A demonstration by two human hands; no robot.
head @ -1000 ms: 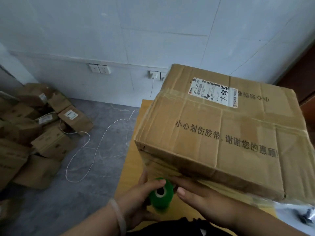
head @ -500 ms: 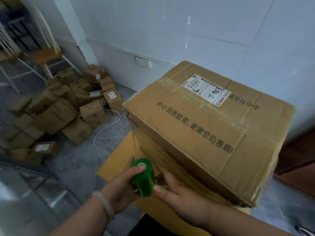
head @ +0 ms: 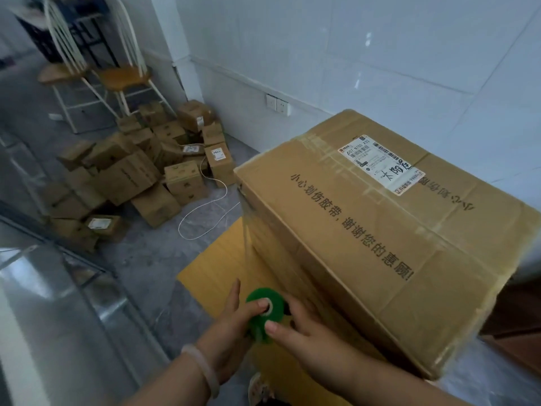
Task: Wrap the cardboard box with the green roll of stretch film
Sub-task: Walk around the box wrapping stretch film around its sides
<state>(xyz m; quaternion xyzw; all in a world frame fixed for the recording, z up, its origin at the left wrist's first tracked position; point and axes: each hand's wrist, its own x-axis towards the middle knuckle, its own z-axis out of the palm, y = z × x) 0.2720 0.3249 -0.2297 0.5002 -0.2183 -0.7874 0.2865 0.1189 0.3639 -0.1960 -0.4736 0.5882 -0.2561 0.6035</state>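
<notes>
Green roll (head: 265, 313) between encircling fingers (head: 234, 294)

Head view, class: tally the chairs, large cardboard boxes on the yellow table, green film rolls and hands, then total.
White-framed wooden-seat chairs: 2
Large brown cardboard box: 1
Green roll of stretch film: 1
Bare hands, left hand and right hand: 2
Total: 6
</notes>
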